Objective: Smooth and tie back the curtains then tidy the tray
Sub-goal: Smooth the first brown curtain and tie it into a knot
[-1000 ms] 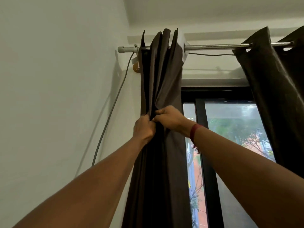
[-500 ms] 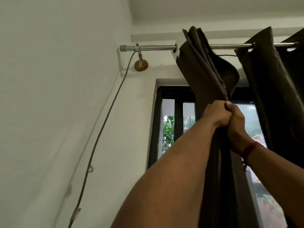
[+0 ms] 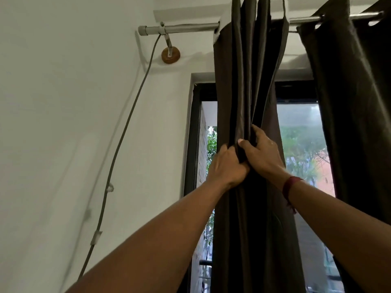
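Up at the window, well below the rod, both hands are closed on the bunched left curtain (image 3: 245, 81); the left hand (image 3: 227, 166) has its fingers curled round the gathered pleats from the left side, knuckles outward; the right hand (image 3: 262, 156) touches it from the right, thumb laid across the front of a fold and fingers tucked behind it, pinching the cloth; a dark red band (image 3: 290, 185) circles the right wrist. That curtain is a heavy, dark brown fabric with a faint sheen, drawn into tight vertical pleats that run straight up to the metal rod (image 3: 186, 28); below the hands it hangs in deeper, darker folds before the black window frame (image 3: 191, 144). A second curtain (image 3: 355, 102) of the same cloth hangs further right on the rod, apart from the first, with glass and green foliage showing between them. The rod is a plain grey tube with a capped end, carried on a slim bracket fixed to a round wooden disc (image 3: 170, 55) on the white wall; a grey cable (image 3: 127, 123) drops from beside the bracket, held by small white clips.
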